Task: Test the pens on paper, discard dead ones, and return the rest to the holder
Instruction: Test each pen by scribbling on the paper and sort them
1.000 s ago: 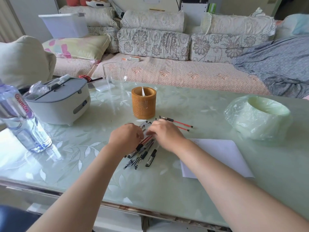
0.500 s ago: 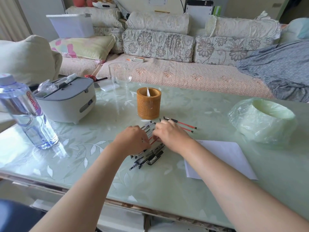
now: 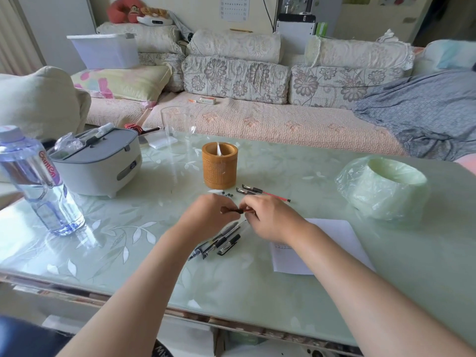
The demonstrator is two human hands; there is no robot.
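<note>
My left hand (image 3: 208,215) and my right hand (image 3: 270,217) hold one red pen (image 3: 233,210) between them, just above the glass table, each gripping one end. Several black pens (image 3: 219,243) lie in a bundle on the table under my hands. Two red pens (image 3: 260,191) lie beyond my right hand. The round bamboo holder (image 3: 219,166) stands behind them. A white sheet of paper (image 3: 332,240) lies to the right, partly under my right forearm. Faint marks show on its left part.
A green bin lined with a plastic bag (image 3: 383,186) sits at the right. A water bottle (image 3: 38,181) and a grey box (image 3: 100,161) stand at the left. An upright clear glass (image 3: 177,127) is behind the holder. A sofa runs along the far table edge.
My hands rose from the pen pile with one red pen held between them. The black pens stayed on the table. The camera tilted up a little.
</note>
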